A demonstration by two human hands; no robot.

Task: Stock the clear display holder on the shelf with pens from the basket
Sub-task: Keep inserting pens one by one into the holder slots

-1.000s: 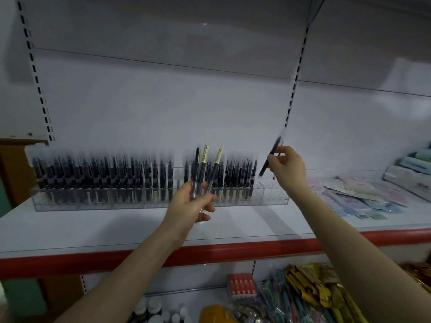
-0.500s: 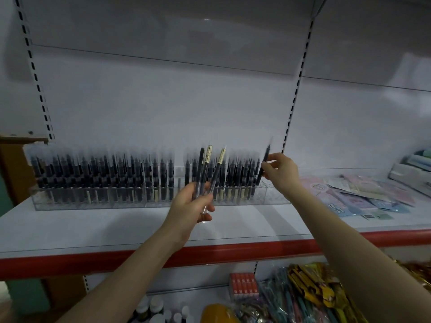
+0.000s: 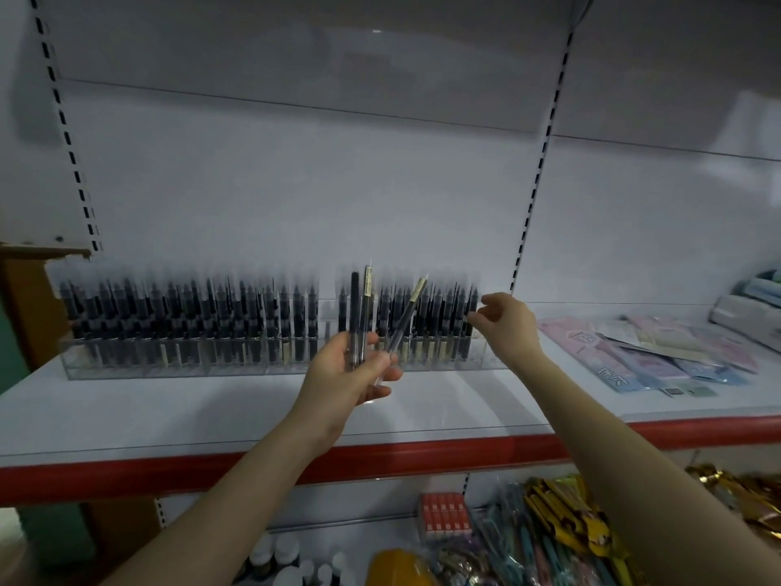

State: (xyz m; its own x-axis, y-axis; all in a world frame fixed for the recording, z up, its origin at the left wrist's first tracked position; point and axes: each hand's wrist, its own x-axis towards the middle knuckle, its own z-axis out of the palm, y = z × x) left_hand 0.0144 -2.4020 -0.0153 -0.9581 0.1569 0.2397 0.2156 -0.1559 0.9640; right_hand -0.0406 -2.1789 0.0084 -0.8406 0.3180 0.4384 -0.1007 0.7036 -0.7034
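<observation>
A long clear display holder [image 3: 477,362] stands on the white shelf, packed with several upright dark pens [image 3: 190,319]. My left hand [image 3: 350,376] grips three loose pens [image 3: 359,315] in a fan in front of the holder's middle, two of them with yellowish labels. My right hand [image 3: 505,321] hovers at the holder's right end. Its thumb and forefinger are slightly apart beside the rightmost pen [image 3: 472,315], which stands upright in its slot. The basket is out of view.
The shelf has a red front edge [image 3: 422,456]. Flat pastel stationery packs [image 3: 659,357] lie on it to the right. On the lower shelf are a red box [image 3: 443,516], coloured and gold items [image 3: 562,539] and small bottles [image 3: 287,556].
My right hand lowered a tilted pen into the holder's right end; that pen now stands upright there and the fingers have loosened. My left hand kept its three pens nearly still.
</observation>
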